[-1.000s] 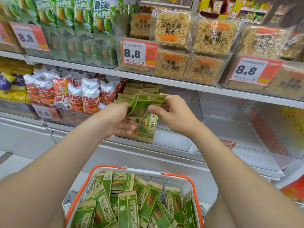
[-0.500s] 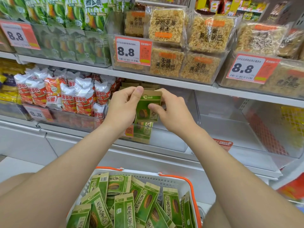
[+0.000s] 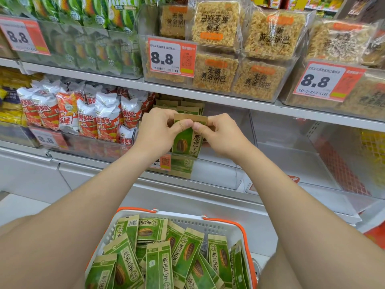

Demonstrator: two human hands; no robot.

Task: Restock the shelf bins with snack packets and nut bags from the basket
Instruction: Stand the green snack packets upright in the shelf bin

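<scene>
A green and tan sunflower-seed packet (image 3: 186, 140) stands upright at the front of a clear shelf bin (image 3: 216, 174) on the middle shelf. My left hand (image 3: 158, 132) and my right hand (image 3: 220, 134) both pinch its top edge, thumbs meeting at the middle. Behind it, several more packets of the same kind (image 3: 179, 105) stand in a row in the bin. Below, a white basket with an orange rim (image 3: 225, 223) holds several more seed packets (image 3: 158, 257) lying loose.
Red and white snack bags (image 3: 83, 115) fill the bin to the left. To the right is a clear bin (image 3: 302, 155) with nothing in it. The upper shelf holds green snack bags (image 3: 87, 38) and rice-crust packs (image 3: 239, 55) behind 8.8 price tags.
The packet was bent between my hands a second ago, then held flat. Now it stands upright in the bin front, and both hands have shifted to pinch its top edge.
</scene>
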